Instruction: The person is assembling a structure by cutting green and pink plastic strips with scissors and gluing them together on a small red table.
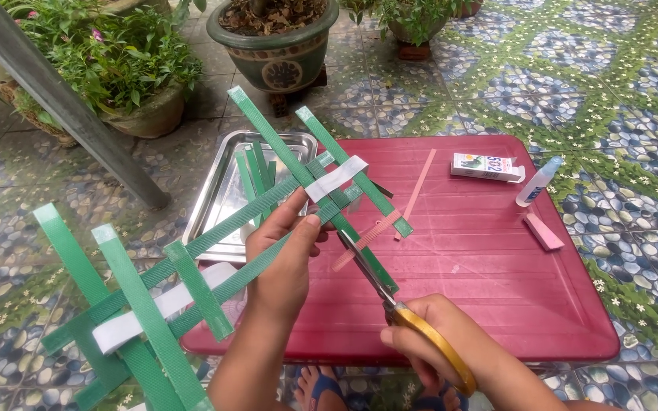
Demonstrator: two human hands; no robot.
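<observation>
My left hand (287, 262) grips a woven lattice of green plastic strips (215, 259) with two white strips crossing it, held above a low red table (496, 304). My right hand (439, 342) holds yellow-handled scissors (397, 308). Their blades are slightly apart around a green strip just right of my left thumb. A loose pink strip (419, 186) lies on the table behind the lattice.
A steel tray (218, 205) with green strips sits at the table's left edge. A small white box (485, 167), a glue bottle (538, 181) and a pink block (544, 231) lie at the right. Potted plants (127, 72) and a grey pole (70, 106) stand behind on the tiled floor.
</observation>
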